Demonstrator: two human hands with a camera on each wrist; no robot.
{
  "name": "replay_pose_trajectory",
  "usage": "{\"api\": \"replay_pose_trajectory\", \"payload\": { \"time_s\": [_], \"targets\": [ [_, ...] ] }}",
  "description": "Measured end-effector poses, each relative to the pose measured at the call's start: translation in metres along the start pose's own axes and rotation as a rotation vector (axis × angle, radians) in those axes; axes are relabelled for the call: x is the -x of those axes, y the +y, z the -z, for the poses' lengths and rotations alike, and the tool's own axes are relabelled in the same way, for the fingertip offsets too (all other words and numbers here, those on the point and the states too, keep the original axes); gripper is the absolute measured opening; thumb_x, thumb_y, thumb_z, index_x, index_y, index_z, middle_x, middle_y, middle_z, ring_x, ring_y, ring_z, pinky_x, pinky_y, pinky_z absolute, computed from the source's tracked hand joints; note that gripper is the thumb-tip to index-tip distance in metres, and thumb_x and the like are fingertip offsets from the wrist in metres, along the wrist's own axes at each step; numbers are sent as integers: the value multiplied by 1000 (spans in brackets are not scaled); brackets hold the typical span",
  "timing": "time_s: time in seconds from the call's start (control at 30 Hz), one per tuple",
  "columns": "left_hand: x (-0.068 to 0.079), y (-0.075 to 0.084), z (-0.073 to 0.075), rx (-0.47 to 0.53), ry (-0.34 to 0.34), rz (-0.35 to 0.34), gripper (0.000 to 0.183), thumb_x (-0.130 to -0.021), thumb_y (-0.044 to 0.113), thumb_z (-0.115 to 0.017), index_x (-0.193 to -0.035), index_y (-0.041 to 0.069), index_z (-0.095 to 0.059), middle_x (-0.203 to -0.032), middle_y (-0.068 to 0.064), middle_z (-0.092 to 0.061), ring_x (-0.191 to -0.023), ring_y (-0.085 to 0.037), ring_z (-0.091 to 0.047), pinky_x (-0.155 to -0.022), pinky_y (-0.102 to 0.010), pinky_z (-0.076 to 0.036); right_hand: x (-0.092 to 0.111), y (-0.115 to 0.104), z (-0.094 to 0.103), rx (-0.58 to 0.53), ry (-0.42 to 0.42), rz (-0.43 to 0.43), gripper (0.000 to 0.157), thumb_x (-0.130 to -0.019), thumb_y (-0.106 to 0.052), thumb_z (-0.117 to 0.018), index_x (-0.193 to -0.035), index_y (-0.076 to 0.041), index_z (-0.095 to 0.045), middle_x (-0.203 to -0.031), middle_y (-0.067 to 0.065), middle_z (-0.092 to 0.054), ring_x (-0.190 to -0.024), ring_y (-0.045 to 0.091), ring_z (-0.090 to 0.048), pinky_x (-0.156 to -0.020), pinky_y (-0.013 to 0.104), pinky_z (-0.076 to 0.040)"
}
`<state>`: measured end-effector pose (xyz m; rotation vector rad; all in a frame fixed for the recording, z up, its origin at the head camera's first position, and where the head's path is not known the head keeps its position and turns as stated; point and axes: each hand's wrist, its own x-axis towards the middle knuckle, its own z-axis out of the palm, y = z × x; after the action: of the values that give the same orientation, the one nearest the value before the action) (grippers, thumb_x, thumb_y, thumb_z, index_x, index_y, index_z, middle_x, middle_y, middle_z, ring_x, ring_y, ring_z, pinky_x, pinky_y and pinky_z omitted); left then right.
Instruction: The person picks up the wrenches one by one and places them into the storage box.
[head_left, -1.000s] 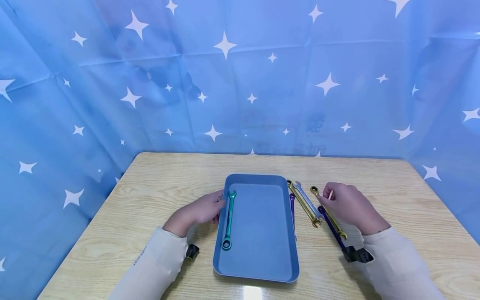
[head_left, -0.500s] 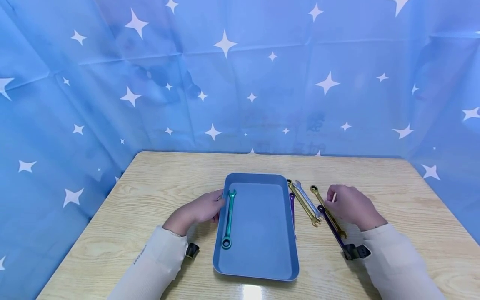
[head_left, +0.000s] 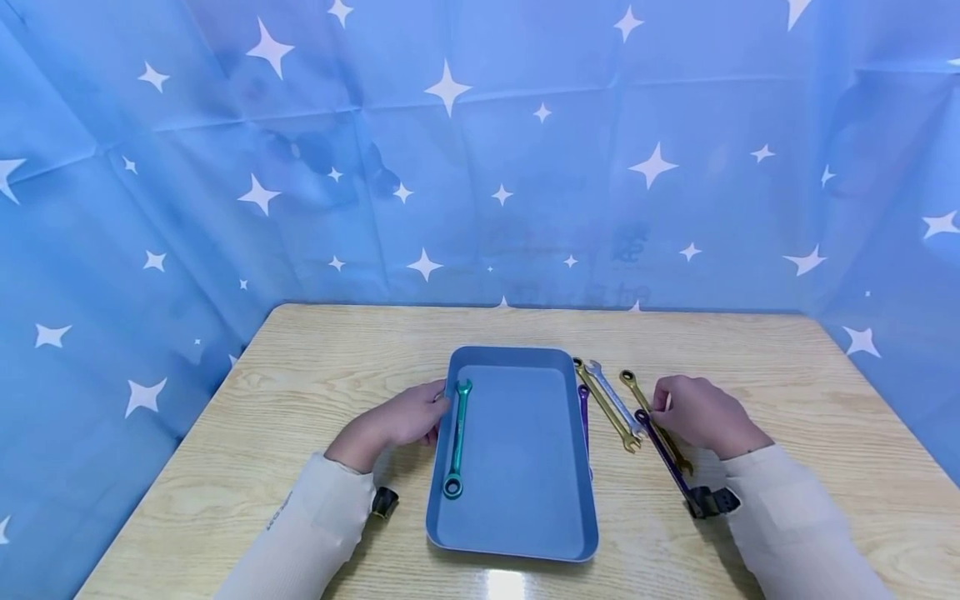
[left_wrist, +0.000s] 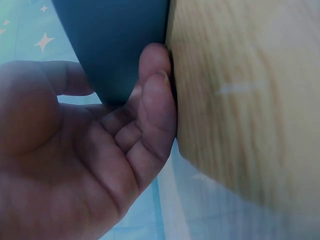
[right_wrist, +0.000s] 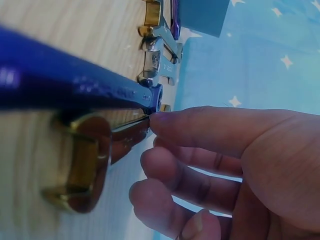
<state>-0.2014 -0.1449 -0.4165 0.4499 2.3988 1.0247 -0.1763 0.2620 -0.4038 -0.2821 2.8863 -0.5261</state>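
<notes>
My left hand [head_left: 405,414] grips the left edge of a blue tray [head_left: 521,467], thumb at the rim and fingers curled against its outer side. Inside the tray, by its left wall, lies a green combination wrench [head_left: 459,442]. To the right, my right hand [head_left: 705,414] pinches a dark blue-purple wrench [head_left: 663,454] near its ring end; the thumb partly hides the contact. A gold wrench [head_left: 629,382] passes beneath that hand, its middle covered. In the right wrist view, the dark blue-purple wrench [right_wrist: 80,80] runs close to the camera, above the gold wrench's open end [right_wrist: 82,162].
Between tray and right hand lie another gold wrench [head_left: 611,412] and a silver wrench [head_left: 613,398]. A purple wrench [head_left: 584,408] is partly hidden by the tray's right wall. Behind the wooden table [head_left: 360,350] hangs a blue star-patterned cloth [head_left: 480,167].
My right hand has shifted slightly right and down, its thumb moving from the gold wrench toward the dark blue-purple one. The left hand and tray stay put.
</notes>
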Motion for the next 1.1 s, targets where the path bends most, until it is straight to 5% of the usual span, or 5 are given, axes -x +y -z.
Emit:
{"api": "replay_pose_trajectory", "payload": {
  "time_s": [0.43, 0.7, 1.1],
  "targets": [
    [1, 0, 0, 15, 1, 5, 28, -106, 21, -27, -99, 8, -51, -76, -7, -62, -68, -20, -62, -65, -33, -53, -1, 1, 0, -29, -90, -35, 14, -94, -19, -67, -86, -9, -60, -60, -1, -50, -49, 13, -43, -51, 31, -37],
    [1, 0, 0, 22, 0, 9, 29, -107, 21, -27, -102, 9, -52, -76, -7, -61, -68, -21, -62, -66, -33, -53, 1, 4, -2, -75, -219, -59, 26, -101, -26, -57, -81, -10, -53, -49, -4, -40, -40, 12, -38, -51, 32, -41],
    [0, 0, 0, 25, -4, 8, 29, -107, 22, -27, -103, 9, -52, -76, -8, -62, -67, -21, -62, -65, -33, -53, 0, 3, -5, -37, -209, 21, 28, -101, -18, -53, -75, -12, -46, -54, -3, -41, -43, 11, -36, -50, 30, -36]
  ]
}}
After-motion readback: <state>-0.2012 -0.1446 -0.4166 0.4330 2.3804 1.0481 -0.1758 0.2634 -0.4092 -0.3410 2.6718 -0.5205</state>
